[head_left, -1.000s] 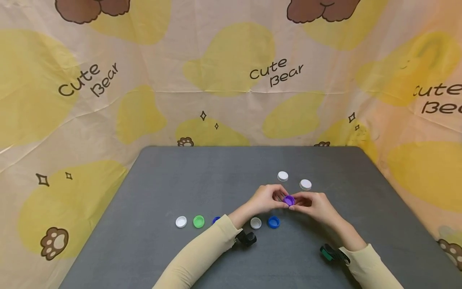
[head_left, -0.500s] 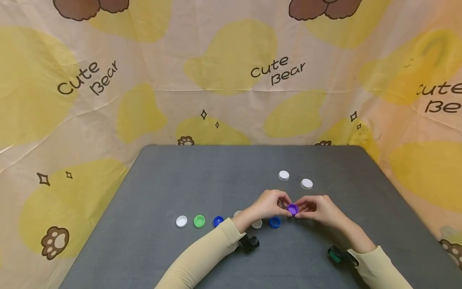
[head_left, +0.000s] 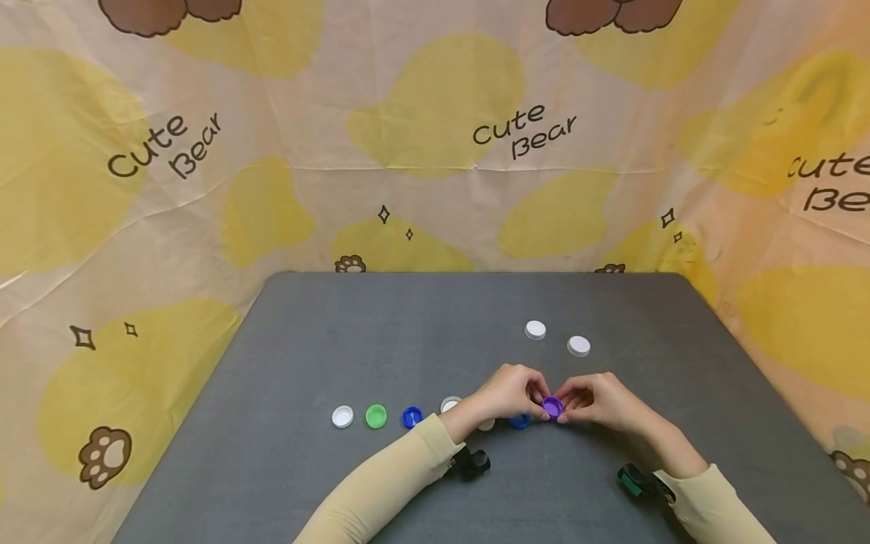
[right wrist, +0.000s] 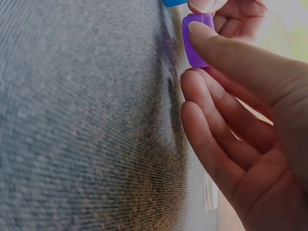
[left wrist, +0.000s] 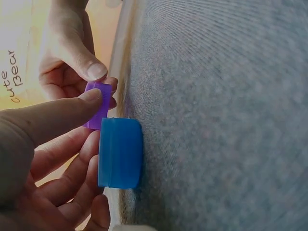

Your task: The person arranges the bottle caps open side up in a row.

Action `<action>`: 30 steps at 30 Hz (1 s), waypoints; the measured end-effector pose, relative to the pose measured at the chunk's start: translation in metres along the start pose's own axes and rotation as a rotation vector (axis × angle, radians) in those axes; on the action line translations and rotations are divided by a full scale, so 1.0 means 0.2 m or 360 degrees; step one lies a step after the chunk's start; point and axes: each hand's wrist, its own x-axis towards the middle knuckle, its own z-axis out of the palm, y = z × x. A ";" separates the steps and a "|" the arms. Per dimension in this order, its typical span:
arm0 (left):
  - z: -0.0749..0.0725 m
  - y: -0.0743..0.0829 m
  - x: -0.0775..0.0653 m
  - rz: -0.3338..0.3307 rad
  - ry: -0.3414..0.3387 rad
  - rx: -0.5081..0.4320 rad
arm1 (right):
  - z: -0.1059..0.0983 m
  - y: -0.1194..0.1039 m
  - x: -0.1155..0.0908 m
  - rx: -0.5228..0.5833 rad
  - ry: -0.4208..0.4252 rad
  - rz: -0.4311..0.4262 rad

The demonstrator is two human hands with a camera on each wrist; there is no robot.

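Observation:
A purple bottle cap [head_left: 553, 409], its hollow side facing up, is pinched between my two hands close over the table. My left hand [head_left: 511, 391] grips its left side with thumb and fingers; in the left wrist view the thumb lies across the purple cap [left wrist: 96, 119]. From the other side my right hand [head_left: 600, 400] pinches it, thumb on the near face of the purple cap [right wrist: 193, 52] in the right wrist view. Just left of it sits a blue cap [head_left: 519, 422], partly covered by my left hand; the left wrist view shows this blue cap [left wrist: 122, 153] standing on the tabletop.
Leftward in the same row lie a white cap [head_left: 343, 416], a green cap [head_left: 376, 415], a dark blue cap [head_left: 411, 417] and two pale caps, one mostly behind my left wrist. Two white caps [head_left: 535, 329] [head_left: 579, 346] lie farther back on the grey table [head_left: 381, 332].
Both hands have brought the purple cap nearer to the front and slightly right, down beside the blue cap. The other caps have stayed in place.

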 end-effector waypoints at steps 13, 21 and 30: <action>0.01 0.01 -0.01 -0.0049 -0.0071 0.0026 | 0.02 0.01 0.00 0.0038 -0.0098 0.0013; 0.01 0.00 -0.01 -0.0065 -0.0107 0.0073 | 0.02 0.00 0.00 0.0050 -0.0130 0.0052; 0.00 0.01 -0.01 -0.0056 -0.0149 0.0045 | 0.00 -0.01 0.00 0.0082 -0.0175 0.0044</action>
